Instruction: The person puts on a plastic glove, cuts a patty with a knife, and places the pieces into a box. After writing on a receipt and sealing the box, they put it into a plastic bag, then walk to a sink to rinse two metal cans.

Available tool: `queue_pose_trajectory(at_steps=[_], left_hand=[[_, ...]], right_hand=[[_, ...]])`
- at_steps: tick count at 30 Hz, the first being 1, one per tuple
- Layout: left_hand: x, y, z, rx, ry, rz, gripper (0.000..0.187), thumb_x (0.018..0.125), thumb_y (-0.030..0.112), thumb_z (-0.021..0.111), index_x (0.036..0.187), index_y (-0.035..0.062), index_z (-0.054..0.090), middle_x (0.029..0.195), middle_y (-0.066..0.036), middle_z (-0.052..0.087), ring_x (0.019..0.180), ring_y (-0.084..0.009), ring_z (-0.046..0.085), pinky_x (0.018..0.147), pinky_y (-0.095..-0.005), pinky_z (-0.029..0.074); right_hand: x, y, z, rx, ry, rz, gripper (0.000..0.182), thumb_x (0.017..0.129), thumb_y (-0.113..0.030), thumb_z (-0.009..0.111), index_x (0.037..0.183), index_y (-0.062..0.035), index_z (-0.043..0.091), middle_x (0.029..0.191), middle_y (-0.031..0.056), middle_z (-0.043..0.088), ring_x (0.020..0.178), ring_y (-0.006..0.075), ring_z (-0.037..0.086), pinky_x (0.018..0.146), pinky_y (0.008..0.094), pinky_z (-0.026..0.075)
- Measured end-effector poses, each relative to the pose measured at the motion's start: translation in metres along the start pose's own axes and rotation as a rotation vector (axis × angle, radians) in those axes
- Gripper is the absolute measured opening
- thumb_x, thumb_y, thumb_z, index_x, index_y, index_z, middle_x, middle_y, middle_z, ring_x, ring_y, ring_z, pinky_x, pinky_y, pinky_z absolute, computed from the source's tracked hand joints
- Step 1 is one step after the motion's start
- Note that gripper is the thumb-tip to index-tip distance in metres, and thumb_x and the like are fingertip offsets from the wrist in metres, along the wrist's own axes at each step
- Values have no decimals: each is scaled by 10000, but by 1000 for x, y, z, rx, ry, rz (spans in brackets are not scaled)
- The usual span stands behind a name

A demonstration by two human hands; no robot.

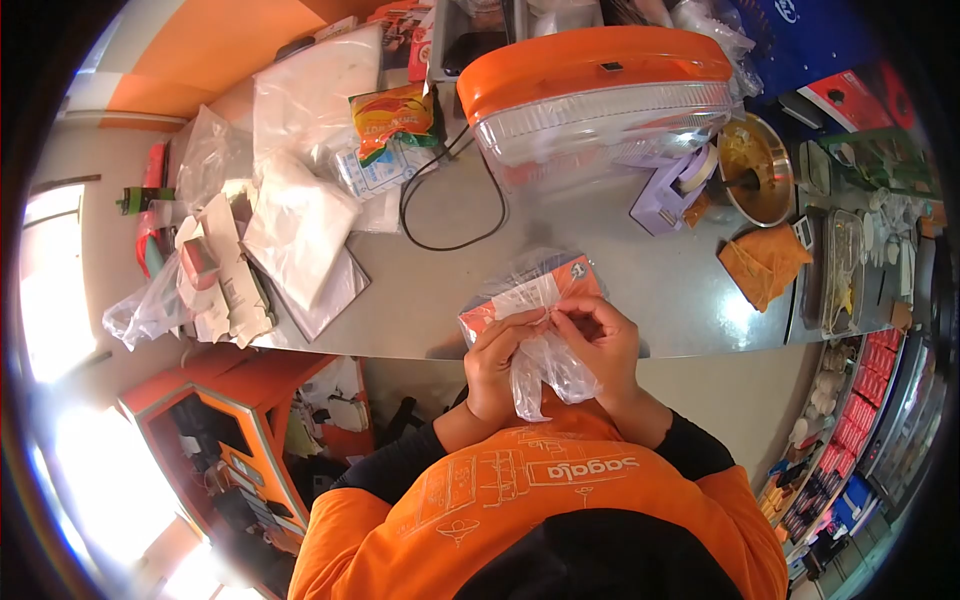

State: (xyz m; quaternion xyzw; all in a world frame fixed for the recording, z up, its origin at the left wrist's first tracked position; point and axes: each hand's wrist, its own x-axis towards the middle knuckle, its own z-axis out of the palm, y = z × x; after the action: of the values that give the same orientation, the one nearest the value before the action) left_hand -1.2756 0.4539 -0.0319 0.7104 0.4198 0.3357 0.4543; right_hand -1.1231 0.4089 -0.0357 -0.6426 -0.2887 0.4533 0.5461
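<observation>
At the near edge of the metal table, a clear plastic bag (553, 377) encloses an orange printed box (579, 270). My left hand (494, 360) pinches the gathered neck of the bag from the left. From the right, my right hand (607, 343) pinches the same neck, its fingertips close to those of the left. The loose ends of the bag hang below my fingers toward my orange shirt. Behind the hands, part of the box is covered by the crinkled plastic.
A purple tape dispenser (664, 199) and a steel bowl (772, 165) stand back right, near a folded orange cloth (765, 262). A large orange-lidded container (600, 75) is at the back. Stacked plastic bags (296, 228) lie left, with a black cable (454, 246) beside them.
</observation>
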Motion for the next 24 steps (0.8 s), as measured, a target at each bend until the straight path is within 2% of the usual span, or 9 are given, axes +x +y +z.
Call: queue_pose_trajectory(at_steps=[5, 8, 11, 14, 17, 20, 24], left_hand=[[0, 1, 0, 7, 12, -4, 281, 698, -37, 780, 969, -35, 703, 1160, -165, 727, 964, -267, 708, 842, -318, 571], [0, 0, -4, 7, -34, 4, 339, 678, -47, 798, 997, -25, 686, 1158, -182, 719, 1022, -275, 708, 861, -329, 564], [-2, -3, -5, -25, -68, 3, 385, 677, -43, 806, 1035, -22, 668, 1178, -178, 713, 1033, -272, 701, 885, -344, 559], [-5, -2, -7, -107, -82, -42, 401, 721, -35, 801, 1096, -15, 660, 1186, -156, 707, 1039, -238, 687, 899, -342, 548], [-2, 20, -9, -219, -72, -241, 370, 790, -18, 768, 1144, -9, 662, 1191, -130, 699, 1039, -189, 668, 895, -325, 540], [-9, 2, 2, -299, 60, -243, 421, 723, -3, 820, 1123, 22, 689, 1075, -63, 718, 956, -122, 661, 843, -277, 542], [-15, -4, 8, -213, 86, -296, 393, 764, -31, 774, 1143, 28, 689, 1086, -65, 722, 970, -127, 665, 855, -278, 540]], right_hand=[[6, -9, -5, -133, -86, -47, 114, 892, -6, 724, 1006, 0, 715, 905, 95, 735, 755, 121, 707, 662, 247, 550], [20, -29, -18, -370, -246, -150, 124, 886, 6, 694, 1008, -10, 702, 901, 115, 705, 765, 211, 709, 682, 304, 553], [34, -37, -21, -503, -360, -393, 120, 871, 7, 675, 991, -8, 673, 937, 133, 670, 808, 302, 672, 729, 356, 543], [48, -41, -23, -481, -496, -385, 152, 841, 32, 691, 986, -6, 669, 979, 127, 654, 868, 310, 657, 777, 372, 527], [61, -48, -30, -477, -630, -328, 128, 868, 22, 689, 991, 3, 660, 975, 107, 647, 833, 252, 678, 699, 340, 556], [64, -51, -35, -384, -684, -211, 98, 902, 2, 680, 998, 7, 656, 966, 73, 636, 768, 179, 679, 593, 288, 568], [66, -45, -40, -376, -714, -222, 78, 927, -9, 666, 1001, 10, 653, 960, 56, 632, 713, 127, 674, 521, 251, 560]])
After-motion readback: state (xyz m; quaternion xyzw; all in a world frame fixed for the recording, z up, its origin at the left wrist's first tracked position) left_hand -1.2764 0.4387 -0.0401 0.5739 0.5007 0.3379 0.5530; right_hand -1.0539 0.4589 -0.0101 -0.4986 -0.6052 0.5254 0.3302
